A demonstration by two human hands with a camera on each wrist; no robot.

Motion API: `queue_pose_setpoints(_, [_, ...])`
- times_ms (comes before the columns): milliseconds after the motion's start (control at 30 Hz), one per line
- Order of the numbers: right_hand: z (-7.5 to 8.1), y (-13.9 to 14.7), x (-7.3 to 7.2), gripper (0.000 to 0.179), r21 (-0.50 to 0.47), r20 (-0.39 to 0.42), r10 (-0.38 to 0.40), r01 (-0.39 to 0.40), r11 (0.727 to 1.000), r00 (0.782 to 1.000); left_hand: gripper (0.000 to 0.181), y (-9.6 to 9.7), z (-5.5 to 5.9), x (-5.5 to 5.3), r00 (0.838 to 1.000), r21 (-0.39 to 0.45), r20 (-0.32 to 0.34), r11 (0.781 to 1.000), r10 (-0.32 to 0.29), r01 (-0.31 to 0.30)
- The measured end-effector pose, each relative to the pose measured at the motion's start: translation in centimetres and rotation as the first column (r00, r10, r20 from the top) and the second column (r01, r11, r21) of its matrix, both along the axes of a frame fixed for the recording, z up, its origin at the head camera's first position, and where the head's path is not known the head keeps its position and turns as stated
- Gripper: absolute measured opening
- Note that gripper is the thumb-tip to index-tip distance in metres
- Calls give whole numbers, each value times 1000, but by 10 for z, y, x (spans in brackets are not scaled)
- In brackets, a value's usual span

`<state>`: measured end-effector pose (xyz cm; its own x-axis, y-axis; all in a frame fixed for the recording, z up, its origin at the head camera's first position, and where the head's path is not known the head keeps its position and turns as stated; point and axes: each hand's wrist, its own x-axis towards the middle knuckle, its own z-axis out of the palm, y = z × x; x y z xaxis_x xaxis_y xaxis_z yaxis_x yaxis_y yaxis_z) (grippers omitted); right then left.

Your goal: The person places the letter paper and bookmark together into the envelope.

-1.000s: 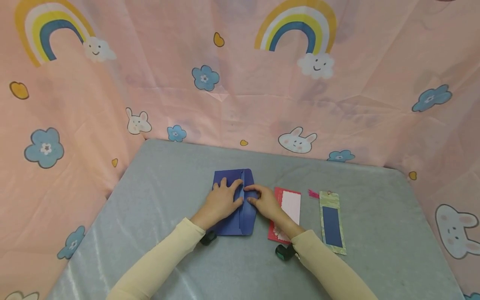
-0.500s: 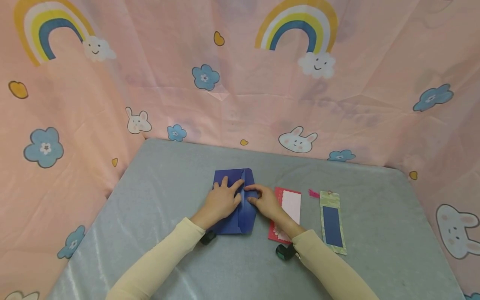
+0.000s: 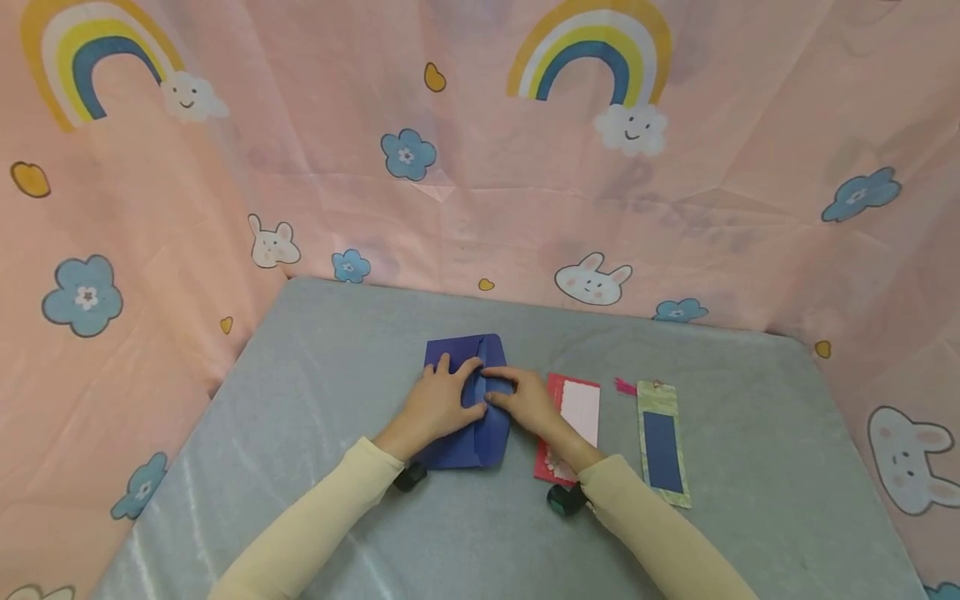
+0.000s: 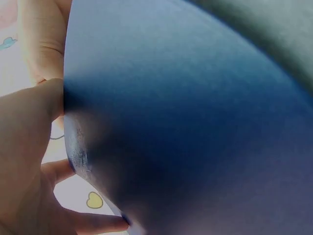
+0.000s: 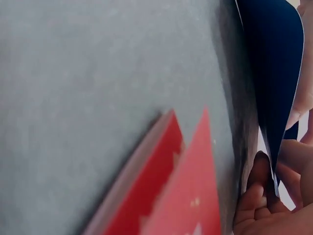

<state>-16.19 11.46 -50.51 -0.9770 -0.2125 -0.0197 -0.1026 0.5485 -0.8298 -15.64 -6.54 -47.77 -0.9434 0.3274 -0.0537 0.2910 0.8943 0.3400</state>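
"Where's the blue envelope (image 3: 456, 448)?"
"On the grey surface (image 3: 480, 533), left of the red card (image 3: 581, 417)."
"How is it held?"
"The left hand (image 3: 437, 404) rests on it, fingers spread; the right hand (image 3: 531, 406) pinches it."

Pink cloth (image 3: 480, 200) (rainbow-printed) hangs behind a grey table (image 3: 315, 350).

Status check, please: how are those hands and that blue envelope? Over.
Left hand spread on blue envelope. Right hand at flap, fingers on both sides. Flap unfolded. Red card beneath right wrist, not blocking envelope.
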Motion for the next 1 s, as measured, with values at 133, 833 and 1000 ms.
queue_pose_setpoints(133, [-2, -1, 0, 39, -8, 8, -12, 12, 1000, 1000, 72, 0, 0, 1, 1000, 29, -17, 1000, 8, -7])
queue_pose_setpoints(833, [-1, 0, 1, 38, -26, 29, -25, 26, 999, 999, 75, 3, 0, 3, 999, -1, -23, 1000, 25, -25])
queue_pose_setpoints(1000, [-1, -1, 1, 38, -31, 37, -27, 29, 999, 999, 75, 3, -2, 3, 999, 0, -20, 1000, 27, -27])
